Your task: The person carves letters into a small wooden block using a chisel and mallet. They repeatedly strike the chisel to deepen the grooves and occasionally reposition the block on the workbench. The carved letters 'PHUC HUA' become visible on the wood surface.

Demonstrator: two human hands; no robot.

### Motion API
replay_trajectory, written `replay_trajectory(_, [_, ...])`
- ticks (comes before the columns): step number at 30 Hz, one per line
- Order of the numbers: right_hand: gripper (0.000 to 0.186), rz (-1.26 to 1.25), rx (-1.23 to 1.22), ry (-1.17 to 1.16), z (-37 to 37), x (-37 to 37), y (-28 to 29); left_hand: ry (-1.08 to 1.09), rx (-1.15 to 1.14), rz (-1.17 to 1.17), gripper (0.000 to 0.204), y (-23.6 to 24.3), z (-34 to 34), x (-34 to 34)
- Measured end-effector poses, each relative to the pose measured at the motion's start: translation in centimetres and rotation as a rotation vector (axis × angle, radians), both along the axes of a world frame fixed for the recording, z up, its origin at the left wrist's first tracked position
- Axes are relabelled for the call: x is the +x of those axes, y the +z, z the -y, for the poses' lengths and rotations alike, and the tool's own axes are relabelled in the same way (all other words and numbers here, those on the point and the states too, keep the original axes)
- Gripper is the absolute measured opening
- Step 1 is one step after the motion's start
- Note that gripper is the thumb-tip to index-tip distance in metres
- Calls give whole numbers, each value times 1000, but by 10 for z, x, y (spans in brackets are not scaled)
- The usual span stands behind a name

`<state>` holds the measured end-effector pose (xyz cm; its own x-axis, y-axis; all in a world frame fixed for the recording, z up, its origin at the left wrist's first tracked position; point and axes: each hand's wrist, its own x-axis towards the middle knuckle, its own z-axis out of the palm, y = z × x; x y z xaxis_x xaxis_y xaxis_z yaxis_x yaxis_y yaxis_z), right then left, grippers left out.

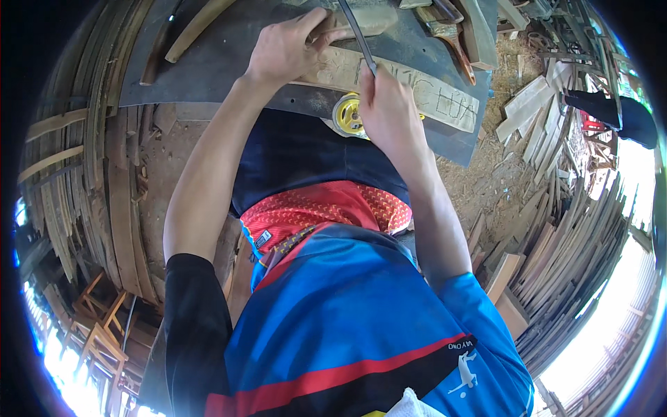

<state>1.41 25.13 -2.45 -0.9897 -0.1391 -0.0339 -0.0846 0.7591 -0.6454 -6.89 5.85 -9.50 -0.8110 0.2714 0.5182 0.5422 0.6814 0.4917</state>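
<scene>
My left hand (pixel 288 47) is closed around the near end of a pale, smooth wooden piece (pixel 367 23) above the dark worktop. In my right fist (pixel 391 104) is a long, narrow dark metal tool (pixel 359 33), perhaps a file; its shaft points up and away, crossing the wooden piece. My right fingers hide its grip. Under both hands lies a flat wooden board (pixel 445 104) with dark pencilled or carved marks. A round yellow-and-white wheel-like object (pixel 347 115) sits by the worktop's near edge, partly covered by my right hand.
On the dark worktop (pixel 208 83) lie a curved wooden strip (pixel 198 31), a brush (pixel 450 40) and a thick wooden block (pixel 476 35). Stacked planks (pixel 118 208) line the left, with more timber (pixel 556 250) at right. A person in dark clothes (pixel 629 118) is at far right.
</scene>
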Motion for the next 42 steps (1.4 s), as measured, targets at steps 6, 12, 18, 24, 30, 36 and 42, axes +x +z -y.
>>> replay_trajectory(6, [33,-103,23,1,7,-15,-11,43,-19,0,22,4,-6,0])
replay_trajectory(12, [34,25,10,-31,-3,12,-5,35,-28,-62,22,-3,-6,3])
replay_trajectory(18, [35,-88,-45,-36,16,-29,-7,50,-28,27,25,5,-7,1])
replay_trajectory(24, [31,-30,40,-33,9,-15,-11,61,-114,-87,24,2,-8,2])
replay_trajectory(30, [28,13,30,-50,1,13,-12,62,-99,-64,24,-2,-9,2])
replay_trajectory(36, [27,5,-74,-87,-19,39,-15,83,-8,85,27,2,-8,-4])
replay_trajectory(42, [28,-24,-5,-35,-7,10,-10,66,4,9,38,-7,-4,-6])
